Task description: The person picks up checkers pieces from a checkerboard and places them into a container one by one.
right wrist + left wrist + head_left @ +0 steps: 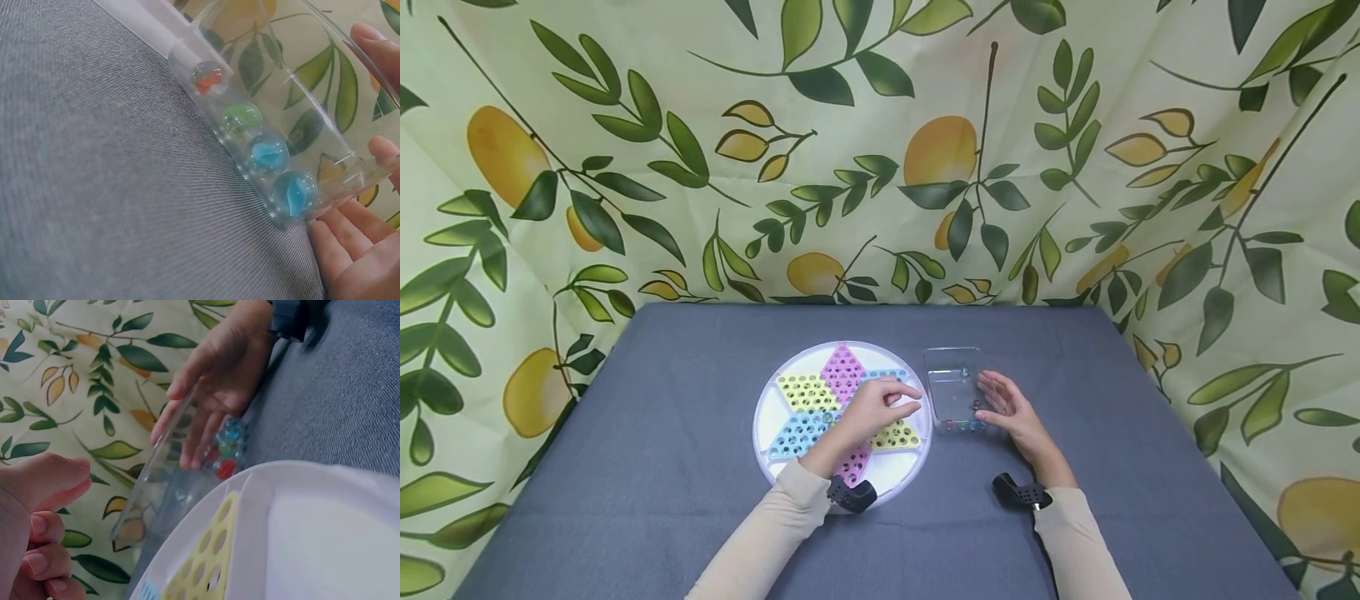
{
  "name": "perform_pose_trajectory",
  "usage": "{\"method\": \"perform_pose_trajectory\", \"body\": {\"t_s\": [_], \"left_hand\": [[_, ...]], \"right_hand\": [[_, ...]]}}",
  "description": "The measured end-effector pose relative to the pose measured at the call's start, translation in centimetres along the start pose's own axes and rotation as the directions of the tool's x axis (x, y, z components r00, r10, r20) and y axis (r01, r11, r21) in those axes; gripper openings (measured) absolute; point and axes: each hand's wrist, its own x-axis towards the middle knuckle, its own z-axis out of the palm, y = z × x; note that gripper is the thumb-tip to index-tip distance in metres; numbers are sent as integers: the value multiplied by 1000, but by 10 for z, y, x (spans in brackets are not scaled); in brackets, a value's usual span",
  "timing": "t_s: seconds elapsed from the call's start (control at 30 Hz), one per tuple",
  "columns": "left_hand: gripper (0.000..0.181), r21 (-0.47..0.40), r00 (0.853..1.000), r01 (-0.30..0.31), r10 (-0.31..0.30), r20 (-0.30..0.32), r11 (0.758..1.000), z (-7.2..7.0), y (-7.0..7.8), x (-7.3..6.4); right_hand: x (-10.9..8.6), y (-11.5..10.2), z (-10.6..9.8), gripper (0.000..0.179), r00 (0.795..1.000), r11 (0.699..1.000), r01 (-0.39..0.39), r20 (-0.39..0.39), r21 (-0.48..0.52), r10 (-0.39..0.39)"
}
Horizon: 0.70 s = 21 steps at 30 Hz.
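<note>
My left hand [880, 408] hovers over the right part of a round Chinese checkers board [762, 429]. Its fingers are loosely bent, thumb and index tips apart, and nothing shows between them. In the left wrist view the fingers [47, 559] curl beneath the thumb. My right hand [1017, 417] holds the right side of a clear plastic box [951, 387], thumb at the near corner and fingers along the side wall. Several glass marbles gather along the box's near side; the right wrist view shows a red one [207, 77], a green one [242, 120] and blue ones [295, 194].
The board has a star of pink, yellow and blue perforated triangles, with a greenish marble [828, 417] near its middle. It stands close beside the box on a grey cloth-covered table [685, 467]. A leaf-and-fruit patterned curtain [865, 200] rises behind and at both sides.
</note>
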Motion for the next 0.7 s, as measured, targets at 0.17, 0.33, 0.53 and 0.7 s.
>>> {"method": "perform_pose_trajectory", "body": {"t_s": [0.17, 0.33, 0.53, 0.7], "left_hand": [[18, 4, 1000, 21, -21, -8, 1000, -10, -4, -6], [20, 3, 998, 54, -54, -30, 999, -21, -11, -12], [19, -21, 993, 102, -103, -65, 995, -35, -22, -21], [19, -24, 988, 131, -132, -80, 991, -45, -29, -29]], "right_hand": [[0, 0, 1, 77, 1000, 1000, 1, 1, 10, -1], [0, 1, 1, 76, 1000, 1000, 1, 4, 5, -1], [0, 0, 1, 76, 1000, 1000, -20, -5, -18, 20], [0, -1, 1, 76, 999, 999, -36, -12, -40, 36]]}}
